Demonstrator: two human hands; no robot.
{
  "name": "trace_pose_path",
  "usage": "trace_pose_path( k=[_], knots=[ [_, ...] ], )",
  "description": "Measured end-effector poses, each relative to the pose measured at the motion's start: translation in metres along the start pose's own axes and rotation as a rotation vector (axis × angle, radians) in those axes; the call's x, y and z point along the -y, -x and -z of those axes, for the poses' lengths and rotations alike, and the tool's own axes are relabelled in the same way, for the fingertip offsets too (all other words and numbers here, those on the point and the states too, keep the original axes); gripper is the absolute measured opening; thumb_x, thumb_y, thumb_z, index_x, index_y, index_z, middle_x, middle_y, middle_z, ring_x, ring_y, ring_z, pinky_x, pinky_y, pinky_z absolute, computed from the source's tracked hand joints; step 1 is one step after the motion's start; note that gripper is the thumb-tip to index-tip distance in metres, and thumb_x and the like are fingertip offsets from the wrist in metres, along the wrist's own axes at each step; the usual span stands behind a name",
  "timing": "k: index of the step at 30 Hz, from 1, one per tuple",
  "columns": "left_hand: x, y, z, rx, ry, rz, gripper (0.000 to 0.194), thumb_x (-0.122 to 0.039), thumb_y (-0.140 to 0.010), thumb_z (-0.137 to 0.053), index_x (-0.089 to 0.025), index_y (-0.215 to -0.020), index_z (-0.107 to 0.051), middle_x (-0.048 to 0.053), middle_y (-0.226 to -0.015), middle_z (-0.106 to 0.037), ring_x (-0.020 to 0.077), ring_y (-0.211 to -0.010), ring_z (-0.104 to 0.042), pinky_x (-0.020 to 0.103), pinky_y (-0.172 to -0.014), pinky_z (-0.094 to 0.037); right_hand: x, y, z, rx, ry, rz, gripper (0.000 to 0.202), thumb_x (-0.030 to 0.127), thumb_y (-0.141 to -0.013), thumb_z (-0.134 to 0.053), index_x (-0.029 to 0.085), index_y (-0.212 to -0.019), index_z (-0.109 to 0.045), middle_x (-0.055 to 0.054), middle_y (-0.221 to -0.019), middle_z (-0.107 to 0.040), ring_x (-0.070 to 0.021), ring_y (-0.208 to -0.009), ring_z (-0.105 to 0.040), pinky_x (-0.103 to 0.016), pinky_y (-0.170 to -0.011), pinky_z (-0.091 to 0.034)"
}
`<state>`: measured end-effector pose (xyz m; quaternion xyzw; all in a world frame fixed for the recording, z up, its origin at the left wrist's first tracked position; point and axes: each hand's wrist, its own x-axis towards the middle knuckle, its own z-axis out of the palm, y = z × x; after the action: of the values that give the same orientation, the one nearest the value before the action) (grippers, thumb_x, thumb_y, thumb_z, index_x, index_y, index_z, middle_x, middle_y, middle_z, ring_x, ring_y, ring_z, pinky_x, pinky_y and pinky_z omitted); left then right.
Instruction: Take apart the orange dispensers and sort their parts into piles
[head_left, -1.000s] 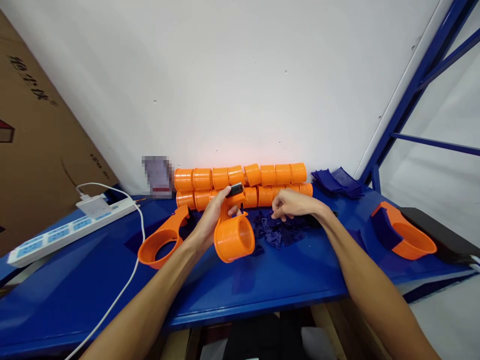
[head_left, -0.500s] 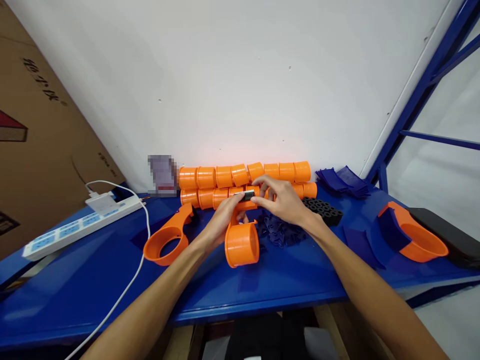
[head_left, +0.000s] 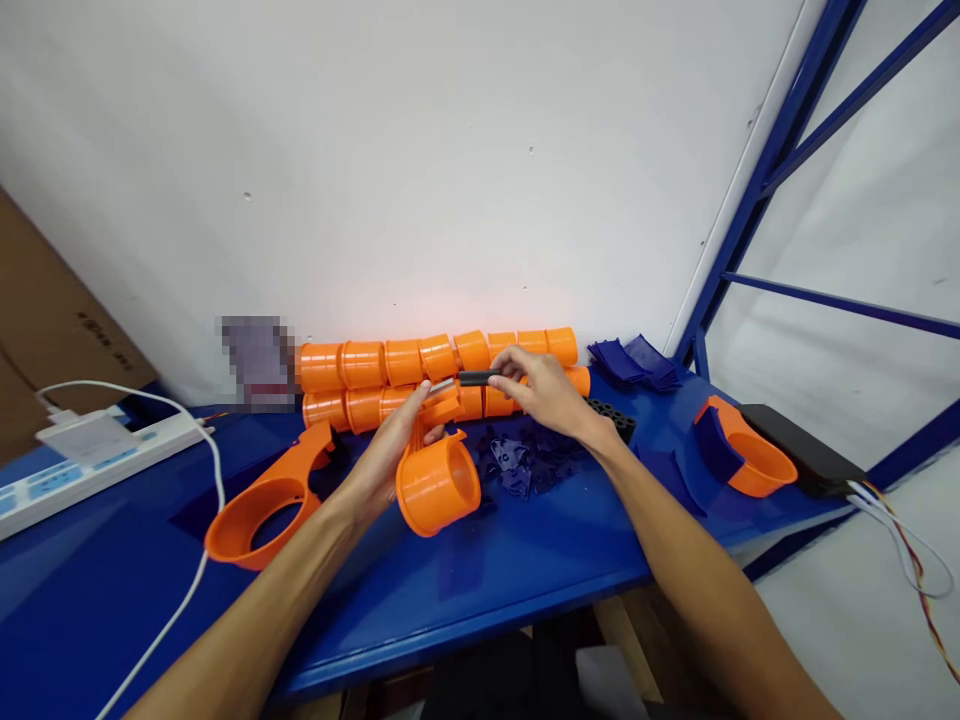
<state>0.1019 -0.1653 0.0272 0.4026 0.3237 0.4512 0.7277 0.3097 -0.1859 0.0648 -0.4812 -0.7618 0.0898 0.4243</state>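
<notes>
My left hand (head_left: 394,435) is closed around an orange plastic cup-shaped part (head_left: 439,485). Its thumb presses a thin silvery strip (head_left: 442,385) against the part's upper arm. My right hand (head_left: 544,385) pinches a short black tube (head_left: 478,378) between thumb and fingers. The tube lies sideways, its left end close to the silvery strip; I cannot tell whether they touch. Behind both hands, orange cups (head_left: 364,365) lie on their sides in two stacked rows. Small dark blue plastic pieces (head_left: 514,465) are scattered below my right hand.
An orange ring-shaped holder (head_left: 259,520) lies at left, near a white cable (head_left: 202,570) and power strip (head_left: 105,465). Black tubes (head_left: 619,415) stand bunched at right. Blue curved plates (head_left: 634,362), another orange holder (head_left: 757,460) and a black box (head_left: 802,450) lie farther right.
My right hand now holds the black tube out to the right of the orange part, exposing the silvery strip. The view has turned right, and the orange part is tilted differently.
</notes>
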Motion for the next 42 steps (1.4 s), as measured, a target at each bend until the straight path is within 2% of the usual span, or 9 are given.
trace_pose_path(
  k=[6, 11, 15, 18, 21, 27, 34, 38, 42],
  knots=[
    [-0.003, -0.003, 0.003, -0.026, 0.084, -0.019, 0.036, -0.038, -0.086, -0.069, -0.017, -0.114, -0.068, 0.0, -0.067, -0.06, 0.0103, -0.049, -0.055, 0.019, -0.048, -0.047, -0.016, 0.013, 0.044, -0.291, -0.033, -0.218, 0.02, 0.029, -0.077, -0.065, 0.017, -0.093, -0.065, -0.001, -0.079, -0.063, -0.0144, -0.069, -0.057, -0.027, -0.061, -0.046],
    [-0.004, -0.001, 0.0, -0.013, 0.097, 0.006, 0.037, -0.038, -0.088, -0.065, -0.019, -0.119, -0.069, -0.004, -0.053, -0.045, 0.0098, -0.043, -0.045, 0.018, -0.042, -0.042, -0.029, 0.054, 0.089, -0.371, 0.246, -0.301, 0.021, 0.035, -0.081, -0.063, 0.017, -0.091, -0.069, -0.003, -0.075, -0.065, -0.0161, -0.067, -0.058, -0.03, -0.063, -0.047],
    [-0.008, 0.004, -0.005, -0.005, 0.099, 0.015, 0.036, -0.04, -0.088, -0.064, -0.02, -0.119, -0.069, -0.006, -0.05, -0.039, 0.0092, -0.04, -0.04, 0.017, -0.04, -0.038, -0.052, 0.079, 0.128, -0.265, 0.535, -0.447, 0.014, 0.027, -0.077, -0.067, 0.017, -0.086, -0.07, -0.002, -0.071, -0.066, -0.0177, -0.067, -0.061, -0.03, -0.064, -0.046],
    [-0.011, 0.01, -0.009, -0.038, 0.09, 0.014, 0.032, -0.037, -0.089, -0.063, -0.019, -0.114, -0.069, -0.005, -0.053, -0.042, 0.0107, -0.043, -0.047, 0.018, -0.043, -0.044, -0.072, 0.089, 0.143, -0.081, 0.535, -0.638, 0.015, 0.025, -0.076, -0.066, 0.017, -0.087, -0.07, -0.003, -0.072, -0.068, -0.0167, -0.059, -0.06, -0.028, -0.055, -0.044],
    [-0.012, 0.013, -0.009, -0.047, 0.075, 0.013, 0.029, -0.037, -0.089, -0.061, -0.019, -0.112, -0.069, -0.006, -0.053, -0.04, 0.0121, -0.045, -0.051, 0.02, -0.046, -0.047, -0.081, 0.095, 0.143, -0.003, 0.499, -0.695, 0.014, 0.023, -0.076, -0.064, 0.017, -0.087, -0.07, -0.003, -0.072, -0.068, -0.0164, -0.057, -0.06, -0.028, -0.052, -0.043],
    [-0.011, 0.011, -0.007, -0.024, 0.054, -0.022, 0.03, -0.037, -0.088, -0.062, -0.018, -0.111, -0.068, -0.006, -0.056, -0.041, 0.0101, -0.042, -0.047, 0.019, -0.043, -0.045, -0.046, 0.106, 0.124, -0.268, 0.479, -0.422, 0.021, 0.038, -0.083, -0.064, 0.019, -0.09, -0.07, -0.005, -0.075, -0.069, -0.0201, -0.069, -0.063, -0.031, -0.062, -0.047],
    [-0.016, 0.018, -0.015, -0.046, 0.076, 0.011, 0.024, -0.033, -0.093, -0.055, -0.019, -0.108, -0.068, -0.005, -0.05, -0.04, 0.0105, -0.04, -0.046, 0.018, -0.04, -0.043, 0.0, 0.108, 0.093, -0.019, 0.445, -0.28, 0.017, 0.036, -0.089, -0.063, 0.02, -0.09, -0.07, -0.003, -0.081, -0.068, -0.0173, -0.071, -0.061, -0.03, -0.066, -0.045],
    [-0.018, 0.02, -0.016, -0.037, 0.091, -0.001, 0.025, -0.033, -0.093, -0.056, -0.018, -0.109, -0.068, -0.005, -0.051, -0.041, 0.0109, -0.041, -0.047, 0.02, -0.043, -0.047, -0.005, 0.118, 0.094, 0.066, 0.591, -0.338, 0.014, 0.03, -0.089, -0.064, 0.021, -0.095, -0.071, -0.003, -0.083, -0.067, -0.0184, -0.074, -0.061, -0.03, -0.067, -0.042],
    [-0.02, 0.022, -0.018, -0.017, 0.051, 0.02, 0.032, -0.036, -0.094, -0.053, -0.02, -0.119, -0.066, -0.006, -0.047, -0.037, 0.0107, -0.037, -0.039, 0.018, -0.035, -0.037, -0.016, 0.131, 0.09, 0.175, 0.66, -0.411, 0.014, 0.024, -0.088, -0.063, 0.021, -0.099, -0.071, -0.004, -0.089, -0.068, -0.019, -0.079, -0.062, -0.029, -0.069, -0.041]
  ],
)
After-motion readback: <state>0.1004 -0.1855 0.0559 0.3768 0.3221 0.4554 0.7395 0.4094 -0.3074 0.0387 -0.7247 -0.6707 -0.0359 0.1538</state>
